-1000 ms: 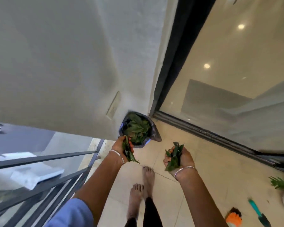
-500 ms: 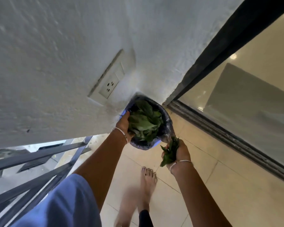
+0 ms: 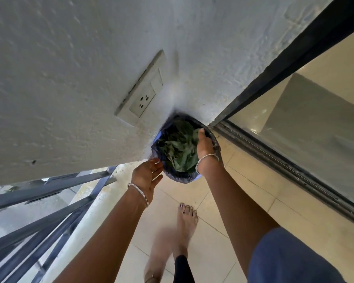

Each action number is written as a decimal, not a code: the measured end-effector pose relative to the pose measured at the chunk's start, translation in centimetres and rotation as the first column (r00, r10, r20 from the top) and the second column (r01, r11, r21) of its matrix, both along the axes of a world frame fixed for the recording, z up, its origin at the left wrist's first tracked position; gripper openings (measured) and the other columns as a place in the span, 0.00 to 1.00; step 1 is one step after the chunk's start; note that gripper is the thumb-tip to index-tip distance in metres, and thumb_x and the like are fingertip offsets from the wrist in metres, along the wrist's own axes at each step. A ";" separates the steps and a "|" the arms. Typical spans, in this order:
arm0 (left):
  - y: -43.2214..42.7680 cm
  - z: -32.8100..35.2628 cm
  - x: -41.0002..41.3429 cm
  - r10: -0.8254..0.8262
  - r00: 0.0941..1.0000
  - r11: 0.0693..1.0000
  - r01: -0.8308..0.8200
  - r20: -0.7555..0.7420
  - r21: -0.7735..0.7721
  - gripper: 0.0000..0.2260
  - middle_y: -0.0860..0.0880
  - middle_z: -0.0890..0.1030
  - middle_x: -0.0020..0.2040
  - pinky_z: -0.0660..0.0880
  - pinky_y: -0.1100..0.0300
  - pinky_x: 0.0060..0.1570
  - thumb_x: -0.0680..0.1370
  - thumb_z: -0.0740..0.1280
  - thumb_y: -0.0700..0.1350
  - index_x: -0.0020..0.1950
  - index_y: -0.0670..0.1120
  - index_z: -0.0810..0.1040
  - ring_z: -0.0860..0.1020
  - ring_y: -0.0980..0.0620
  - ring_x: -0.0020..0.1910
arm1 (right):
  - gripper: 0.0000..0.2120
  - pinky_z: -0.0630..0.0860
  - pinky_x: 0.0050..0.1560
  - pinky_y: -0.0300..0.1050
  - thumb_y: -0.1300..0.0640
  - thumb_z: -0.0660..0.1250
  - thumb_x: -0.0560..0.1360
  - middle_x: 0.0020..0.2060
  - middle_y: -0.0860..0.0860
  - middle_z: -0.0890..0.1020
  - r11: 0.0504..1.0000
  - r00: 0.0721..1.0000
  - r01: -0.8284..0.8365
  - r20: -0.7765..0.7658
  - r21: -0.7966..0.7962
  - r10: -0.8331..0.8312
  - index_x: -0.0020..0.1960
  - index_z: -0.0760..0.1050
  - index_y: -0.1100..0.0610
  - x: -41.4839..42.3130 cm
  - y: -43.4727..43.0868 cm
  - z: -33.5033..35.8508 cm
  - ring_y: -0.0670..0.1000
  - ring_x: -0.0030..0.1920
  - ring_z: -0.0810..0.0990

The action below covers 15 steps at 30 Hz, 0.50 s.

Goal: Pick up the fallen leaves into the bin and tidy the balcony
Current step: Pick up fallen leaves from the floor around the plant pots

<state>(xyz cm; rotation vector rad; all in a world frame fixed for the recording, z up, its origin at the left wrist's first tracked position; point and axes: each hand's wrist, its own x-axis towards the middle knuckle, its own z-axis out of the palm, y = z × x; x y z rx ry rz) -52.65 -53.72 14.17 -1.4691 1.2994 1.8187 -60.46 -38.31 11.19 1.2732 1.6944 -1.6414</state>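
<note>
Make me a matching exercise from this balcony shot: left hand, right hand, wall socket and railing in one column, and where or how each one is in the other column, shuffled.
Column one:
1 left hand
2 right hand
3 wall socket
4 railing

Column two:
A set in the white wall
B reaching into the bin, on the leaves
C open and empty, just outside the bin's rim
D dark bars at far left

Pairs: 1-C, 2-B, 3-A, 4-D
</note>
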 end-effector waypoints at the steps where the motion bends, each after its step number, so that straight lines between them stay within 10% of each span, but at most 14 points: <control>1: 0.2 0.1 0.2 0.026 1.000 1.000 -0.026 -0.005 0.006 0.12 0.45 0.82 0.53 0.75 0.54 0.53 0.84 0.55 0.43 0.59 0.44 0.77 0.80 0.48 0.53 | 0.28 0.68 0.69 0.55 0.41 0.55 0.81 0.68 0.57 0.73 0.999 0.999 -0.019 -0.028 -0.040 0.018 0.70 0.70 0.60 -0.1 -0.3 -0.5 0.60 0.65 0.73; 5: 0.8 0.7 0.8 0.082 0.997 0.994 -0.082 0.012 0.068 0.11 0.45 0.82 0.50 0.77 0.53 0.53 0.84 0.56 0.42 0.56 0.43 0.78 0.80 0.46 0.50 | 0.39 0.69 0.69 0.56 0.30 0.61 0.68 0.68 0.52 0.74 0.979 1.000 0.025 -0.010 -0.203 -0.027 0.71 0.70 0.52 1.7 1.1 -4.9 0.55 0.65 0.74; 15: 2.4 5.7 2.9 0.061 0.998 0.978 -0.062 0.013 0.201 0.09 0.44 0.82 0.53 0.74 0.50 0.63 0.84 0.59 0.44 0.56 0.43 0.78 0.80 0.46 0.51 | 0.10 0.79 0.51 0.48 0.56 0.59 0.82 0.54 0.54 0.83 0.885 0.898 0.424 -0.035 -0.191 -0.438 0.57 0.77 0.56 11.9 6.6 5.3 0.52 0.56 0.82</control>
